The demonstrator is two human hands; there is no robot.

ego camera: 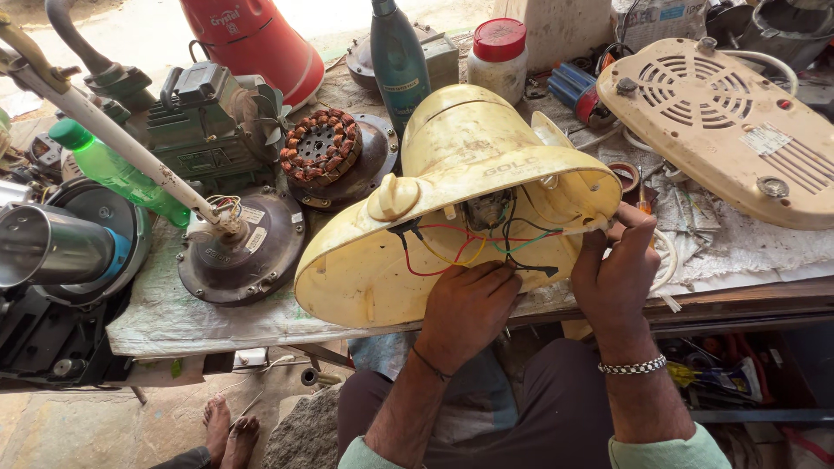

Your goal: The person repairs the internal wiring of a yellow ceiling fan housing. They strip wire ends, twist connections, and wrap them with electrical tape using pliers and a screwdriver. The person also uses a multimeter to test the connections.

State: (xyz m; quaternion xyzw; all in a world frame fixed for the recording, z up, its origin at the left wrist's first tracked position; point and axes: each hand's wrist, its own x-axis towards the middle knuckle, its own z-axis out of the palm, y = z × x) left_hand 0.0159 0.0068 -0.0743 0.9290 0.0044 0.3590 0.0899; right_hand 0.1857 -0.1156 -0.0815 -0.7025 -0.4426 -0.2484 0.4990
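Note:
A cream-yellow plastic appliance housing [460, 165] lies on its side at the workbench edge, its open underside facing me. Red, yellow, green and black wires [460, 247] hang inside it. My left hand [465, 313] reaches into the opening, fingers curled on the black wires. My right hand [618, 269] grips the housing's right rim and pinches a thin wire there; a screwdriver handle shows just behind its fingers. A beaded bracelet circles my right wrist.
A cream vented base plate [725, 122] lies at the right. A copper-wound stator [321, 143], a dark motor cover [243, 252], a green bottle [117, 169], a teal bottle [395, 56], a red-lidded jar [498, 56] and a red cone [261, 39] crowd the bench.

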